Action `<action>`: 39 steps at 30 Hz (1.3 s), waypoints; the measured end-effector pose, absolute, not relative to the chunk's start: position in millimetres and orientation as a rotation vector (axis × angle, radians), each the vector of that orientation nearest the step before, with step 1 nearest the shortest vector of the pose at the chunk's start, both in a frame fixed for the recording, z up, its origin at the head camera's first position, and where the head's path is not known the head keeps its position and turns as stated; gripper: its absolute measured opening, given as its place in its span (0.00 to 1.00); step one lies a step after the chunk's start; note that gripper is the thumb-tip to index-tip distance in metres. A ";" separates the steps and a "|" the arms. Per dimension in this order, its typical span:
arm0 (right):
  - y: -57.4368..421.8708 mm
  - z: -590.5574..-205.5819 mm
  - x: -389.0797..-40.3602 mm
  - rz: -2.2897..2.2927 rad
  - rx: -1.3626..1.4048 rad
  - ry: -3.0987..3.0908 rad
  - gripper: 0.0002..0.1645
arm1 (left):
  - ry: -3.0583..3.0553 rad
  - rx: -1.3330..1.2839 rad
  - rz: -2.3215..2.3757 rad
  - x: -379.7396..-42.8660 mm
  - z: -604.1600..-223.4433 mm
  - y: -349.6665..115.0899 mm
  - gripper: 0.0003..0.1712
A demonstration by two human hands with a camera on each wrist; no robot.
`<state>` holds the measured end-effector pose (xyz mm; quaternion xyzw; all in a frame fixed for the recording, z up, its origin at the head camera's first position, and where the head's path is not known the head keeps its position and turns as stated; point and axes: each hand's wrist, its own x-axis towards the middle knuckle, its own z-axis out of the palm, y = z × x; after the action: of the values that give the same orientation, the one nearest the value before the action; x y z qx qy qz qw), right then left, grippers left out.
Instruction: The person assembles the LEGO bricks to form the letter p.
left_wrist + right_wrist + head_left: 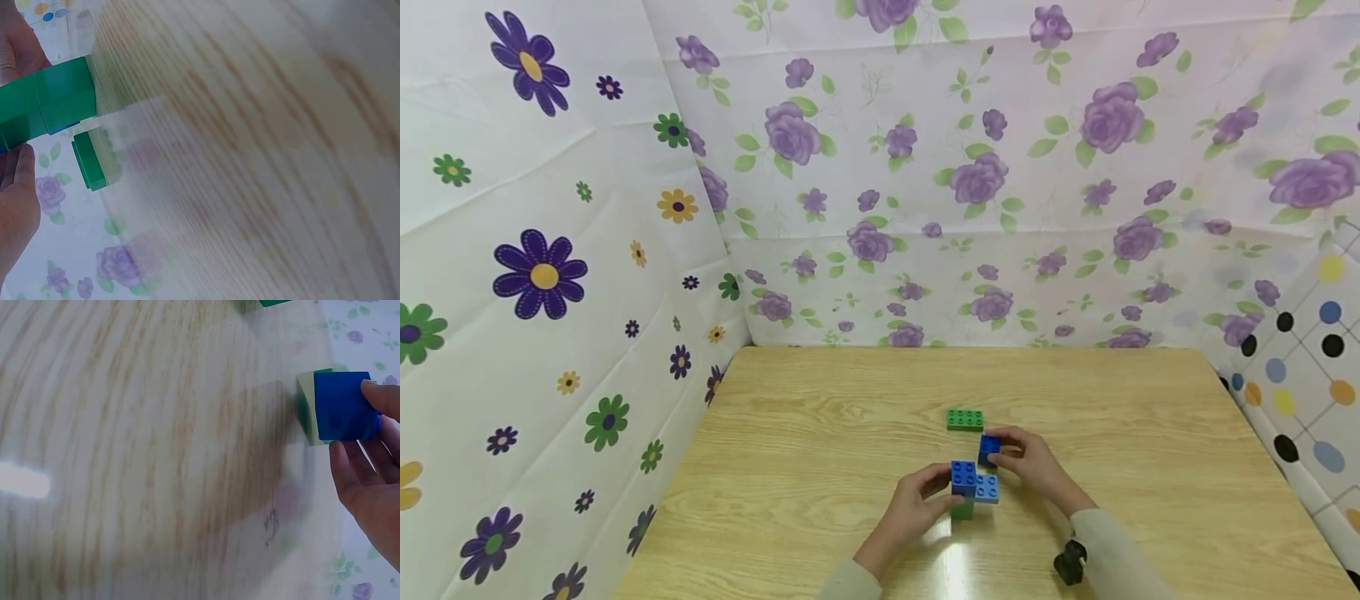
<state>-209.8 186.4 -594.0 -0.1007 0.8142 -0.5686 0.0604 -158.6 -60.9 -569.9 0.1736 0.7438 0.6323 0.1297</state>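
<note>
My left hand (917,502) grips a small stack of toy building bricks between thumb and fingers. On top of the stack sits a dark blue brick (963,473), beside it a light blue brick (987,488) juts out to the right, and a green brick (962,509) forms the bottom. In the left wrist view the green underside (65,94) of the stack faces the camera. Just behind and right of the stack, my right hand (1032,460) pinches a separate dark blue brick (342,406) with thumb and fingers.
A flat green brick (965,420) with several studs lies on the wooden table (820,450) beyond both hands. By the right sleeve is a small black object (1070,562). Flower-patterned cloth (865,242) stands behind the table's far edge, with more cloth at both sides.
</note>
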 end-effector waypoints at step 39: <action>200.5 -540.6 -178.0 -1.806 -0.600 2.412 0.21 | 2.113 0.507 1.860 -158.7 -572.7 -61.1 0.22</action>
<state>-178.0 200.5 -540.6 -0.1952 0.7845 -0.5876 0.0348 -158.7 -61.1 -572.7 0.1754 0.7316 0.6437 0.1402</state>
